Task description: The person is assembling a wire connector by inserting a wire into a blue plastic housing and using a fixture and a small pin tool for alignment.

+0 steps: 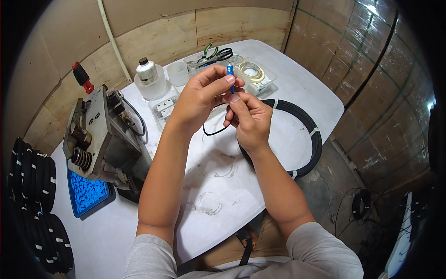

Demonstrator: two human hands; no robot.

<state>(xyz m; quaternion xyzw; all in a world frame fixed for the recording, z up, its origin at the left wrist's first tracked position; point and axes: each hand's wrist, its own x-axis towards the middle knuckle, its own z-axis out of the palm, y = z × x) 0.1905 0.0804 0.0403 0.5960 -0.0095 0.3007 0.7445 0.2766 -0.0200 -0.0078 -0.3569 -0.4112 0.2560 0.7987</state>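
Observation:
Between the thumb and fingers of my left hand (204, 93) is a small blue connector (230, 70), held upright above the table. My right hand (251, 116) is just below it, thumb and fingertips pinched at the connector's lower end, on what looks like a thin black cable (214, 133). The cable loops down beside my right fingers. The exact joint between cable and connector is hidden by my fingertips. A large coil of black cable (317, 139), bound with white ties, lies flat on the table behind and beside my right forearm.
At the left stands a metal press (104, 135) with a red-black handle; a blue tray (96, 216) of blue connectors sits by its base. Farther back are a white bottle (147, 70), a tape roll (251, 70) and scissors (225, 54) in bins. More black coils (35, 181) are at far left.

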